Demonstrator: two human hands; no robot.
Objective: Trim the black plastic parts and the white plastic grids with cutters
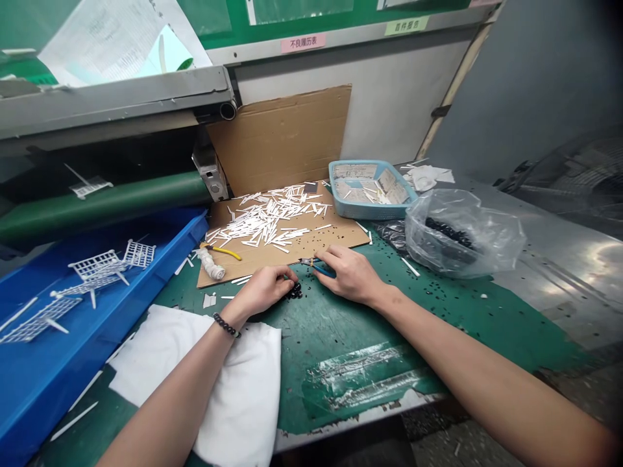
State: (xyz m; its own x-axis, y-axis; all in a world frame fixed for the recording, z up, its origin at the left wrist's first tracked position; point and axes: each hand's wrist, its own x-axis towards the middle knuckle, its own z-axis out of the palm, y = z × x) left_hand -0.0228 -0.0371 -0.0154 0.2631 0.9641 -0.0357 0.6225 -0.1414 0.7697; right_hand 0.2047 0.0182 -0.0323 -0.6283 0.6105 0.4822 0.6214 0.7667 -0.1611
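Note:
My right hand (351, 275) is closed round blue-handled nippers (322, 268), whose small metal jaws point left at the edge of the cardboard. My left hand (267, 287) has its fingers curled, the tips pressed down on a small pile of black parts (294, 291) on the green mat; what lies right under the fingertips is hidden. On the cardboard sheet (335, 233) beyond my hands, many thin white plastic sticks (267, 220) lie in a loose heap, with tiny black bits scattered to their right.
Yellow-handled pliers (222, 251) lie by a white cloth roll (211, 264). A blue tray (104, 318) with white plastic frames stands left; a white cloth (243, 389) lies under my left forearm. At right are a light-blue basket (374, 209) and a clear bag (496, 240) of black parts.

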